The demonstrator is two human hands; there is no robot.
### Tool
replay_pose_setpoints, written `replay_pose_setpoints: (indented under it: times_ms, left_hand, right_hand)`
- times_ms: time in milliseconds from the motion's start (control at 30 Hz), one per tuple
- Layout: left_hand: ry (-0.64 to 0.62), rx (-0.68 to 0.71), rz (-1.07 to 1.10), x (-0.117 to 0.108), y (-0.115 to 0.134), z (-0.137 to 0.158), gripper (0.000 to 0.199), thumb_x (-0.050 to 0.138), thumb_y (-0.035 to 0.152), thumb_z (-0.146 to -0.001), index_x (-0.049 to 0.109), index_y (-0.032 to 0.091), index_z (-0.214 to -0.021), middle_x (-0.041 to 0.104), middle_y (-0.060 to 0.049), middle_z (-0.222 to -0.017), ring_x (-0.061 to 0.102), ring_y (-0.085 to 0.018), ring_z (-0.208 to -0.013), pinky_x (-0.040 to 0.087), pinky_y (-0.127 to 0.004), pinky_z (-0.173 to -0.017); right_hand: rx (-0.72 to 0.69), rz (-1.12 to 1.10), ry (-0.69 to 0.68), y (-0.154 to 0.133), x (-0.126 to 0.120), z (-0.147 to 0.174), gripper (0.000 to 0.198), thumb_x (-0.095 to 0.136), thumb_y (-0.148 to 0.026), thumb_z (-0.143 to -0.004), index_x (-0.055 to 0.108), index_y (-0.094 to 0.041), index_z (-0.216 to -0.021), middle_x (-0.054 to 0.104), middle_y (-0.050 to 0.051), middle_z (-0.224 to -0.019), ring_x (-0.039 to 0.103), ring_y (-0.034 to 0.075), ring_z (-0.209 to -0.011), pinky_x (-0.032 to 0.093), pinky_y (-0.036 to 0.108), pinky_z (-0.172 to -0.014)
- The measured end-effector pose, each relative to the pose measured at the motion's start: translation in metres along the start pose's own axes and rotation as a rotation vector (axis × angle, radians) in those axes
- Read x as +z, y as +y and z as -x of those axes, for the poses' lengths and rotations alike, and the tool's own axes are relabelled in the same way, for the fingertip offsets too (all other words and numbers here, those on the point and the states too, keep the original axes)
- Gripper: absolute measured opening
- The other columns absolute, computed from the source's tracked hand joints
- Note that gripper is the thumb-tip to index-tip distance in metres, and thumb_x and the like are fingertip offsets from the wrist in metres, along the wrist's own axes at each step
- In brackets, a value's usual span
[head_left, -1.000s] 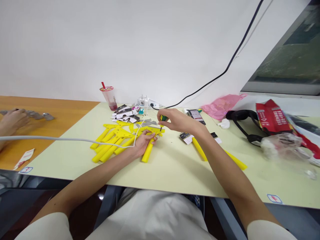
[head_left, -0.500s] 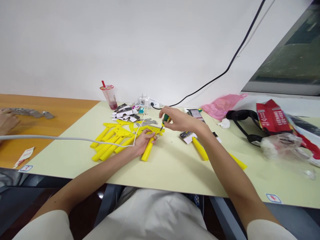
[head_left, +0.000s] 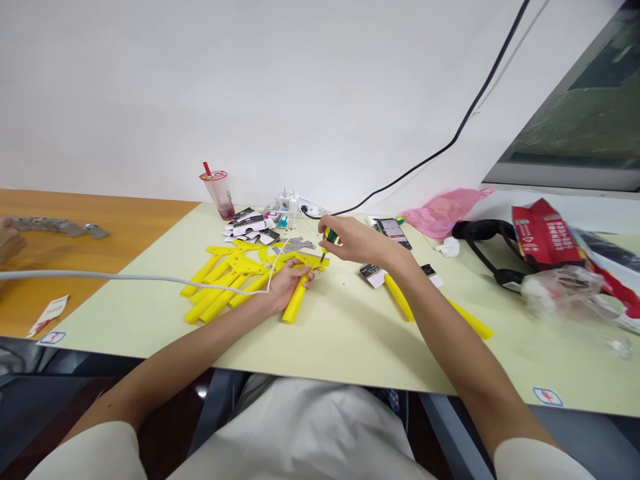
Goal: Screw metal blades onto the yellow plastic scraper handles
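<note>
the pale yellow-green surface carries the work, with a wooden one joining its left edge. toward its back edge, left of middle, lies a heap of yellow handled pieces, long grips with flat t-shaped heads, crossing one another. at the right edge sit a red packet and a crumpled clear bag; black headphones and a pink bag lie nearer the back right, a drink cup at the back.

the left hand is closed around one yellow piece near the heap's right side, pinning its grip flat to the surface. it looks like stiff, light plastic, smooth enough to slide, so the thick grip seems the sound place to hold it, not the thin head.

the right hand pinches a small green-and-yellow screwdriver, tip down on the piece's head. the tool looks light and rigid, best held by its short handle.
</note>
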State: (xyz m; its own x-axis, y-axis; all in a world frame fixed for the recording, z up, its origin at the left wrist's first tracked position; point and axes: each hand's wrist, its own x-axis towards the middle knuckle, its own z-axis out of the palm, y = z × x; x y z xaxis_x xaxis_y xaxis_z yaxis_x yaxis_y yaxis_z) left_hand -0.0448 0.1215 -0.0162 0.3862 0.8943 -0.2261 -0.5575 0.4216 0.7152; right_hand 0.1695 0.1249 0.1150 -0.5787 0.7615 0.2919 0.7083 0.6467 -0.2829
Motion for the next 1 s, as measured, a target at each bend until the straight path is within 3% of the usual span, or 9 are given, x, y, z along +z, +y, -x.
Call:
replay_pose_setpoints:
  times_ms: [167,367,567,733,900,1000]
  left_hand:
    - [-0.026,0.001,-0.013,-0.0003,0.0003,0.0,0.045,0.087,0.003,-0.073,0.053,0.02,-0.098,0.07,-0.006,-0.099,0.063,-0.012,-0.069,0.041,-0.022,-0.055]
    - [-0.022,0.015,-0.023,-0.0016,-0.0004,-0.0005,0.044,0.086,0.003,-0.072,0.052,0.02,-0.096,0.069,-0.005,-0.098,0.064,-0.012,-0.07,0.042,-0.023,-0.055]
    - [-0.027,0.011,-0.025,-0.0014,-0.0003,-0.0002,0.044,0.085,0.003,-0.073,0.053,0.019,-0.099,0.068,-0.005,-0.097,0.063,-0.012,-0.068,0.042,-0.022,-0.054]
    - [-0.031,-0.018,-0.028,0.0001,0.0014,0.0011,0.044,0.085,0.003,-0.074,0.055,0.019,-0.101,0.069,-0.006,-0.099,0.064,-0.012,-0.069,0.043,-0.022,-0.055]
    - [-0.037,-0.016,-0.036,-0.0001,0.0023,0.0013,0.043,0.086,0.003,-0.074,0.055,0.019,-0.1,0.07,-0.006,-0.099,0.064,-0.012,-0.069,0.044,-0.022,-0.055]
    - [-0.034,-0.019,-0.032,-0.0006,0.0028,0.001,0.045,0.086,0.004,-0.073,0.054,0.02,-0.099,0.07,-0.006,-0.099,0.064,-0.013,-0.069,0.043,-0.022,-0.056]
  right_hand:
    - [-0.054,-0.02,-0.025,-0.0013,-0.0024,0.0022,0.026,0.063,-0.018,-0.094,0.058,-0.022,-0.119,0.071,0.012,-0.123,0.067,0.025,-0.099,0.048,0.035,-0.082]
    - [-0.066,-0.048,-0.04,-0.0023,-0.0029,0.0017,0.026,0.061,-0.02,-0.096,0.061,-0.022,-0.122,0.072,0.012,-0.127,0.068,0.025,-0.095,0.049,0.036,-0.082]
    - [-0.012,-0.011,-0.021,-0.0039,-0.0053,-0.0016,0.014,0.069,-0.03,-0.1,0.063,-0.022,-0.109,0.075,0.007,-0.104,0.066,0.022,-0.084,0.042,0.032,-0.075]
    - [0.034,0.096,0.005,-0.001,-0.0047,-0.0004,0.021,0.068,-0.042,-0.102,0.06,-0.024,-0.101,0.07,0.006,-0.088,0.058,0.023,-0.073,0.036,0.033,-0.066]
    - [-0.032,-0.017,-0.044,0.0006,-0.0057,0.0039,0.021,0.065,-0.022,-0.096,0.057,-0.024,-0.115,0.071,0.009,-0.111,0.063,0.024,-0.088,0.045,0.034,-0.075]
    - [-0.074,-0.067,-0.032,-0.0014,-0.0047,0.0026,0.02,0.063,-0.021,-0.096,0.059,-0.023,-0.116,0.071,0.01,-0.121,0.065,0.025,-0.096,0.048,0.034,-0.081]
